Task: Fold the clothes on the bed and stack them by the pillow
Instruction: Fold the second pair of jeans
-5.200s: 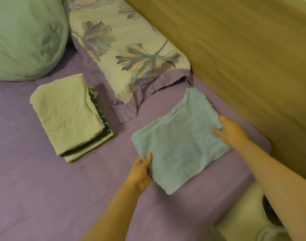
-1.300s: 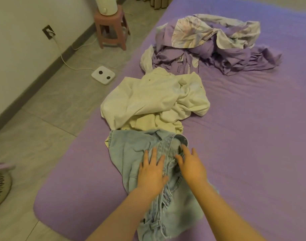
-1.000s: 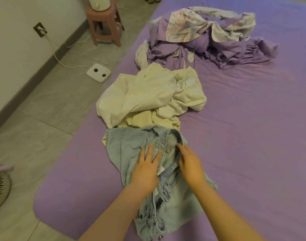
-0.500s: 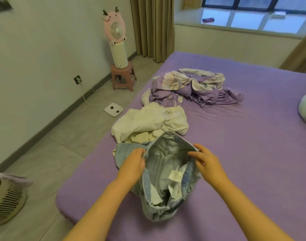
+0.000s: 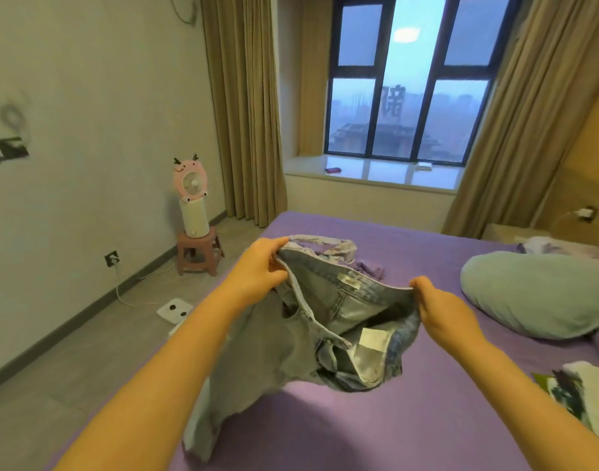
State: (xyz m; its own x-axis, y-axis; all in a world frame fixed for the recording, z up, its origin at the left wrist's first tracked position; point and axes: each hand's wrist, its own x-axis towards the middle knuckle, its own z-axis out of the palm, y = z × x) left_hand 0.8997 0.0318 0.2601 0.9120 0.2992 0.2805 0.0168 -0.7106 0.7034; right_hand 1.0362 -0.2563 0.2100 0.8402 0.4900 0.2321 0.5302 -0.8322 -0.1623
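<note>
Purple sheeting covers the bed [image 5: 410, 419], which fills the near half of a room with one dark-framed window [image 5: 407, 83], two sets of tan curtains and one pink fan [image 5: 190, 180] on a stool [image 5: 198, 251]. One pair of pale denim shorts [image 5: 325, 321] hangs above the mattress, its waistband stretched open between two hands: the left hand [image 5: 260, 266] pinches one side, the right hand [image 5: 440, 309] pinches the other. One green pillow [image 5: 536, 295] lies to the right, with one folded stack [image 5: 587, 392] at the right edge. Half a second ago the shorts rested on the bed; now they are lifted clear, and the view has tilted upward.
</note>
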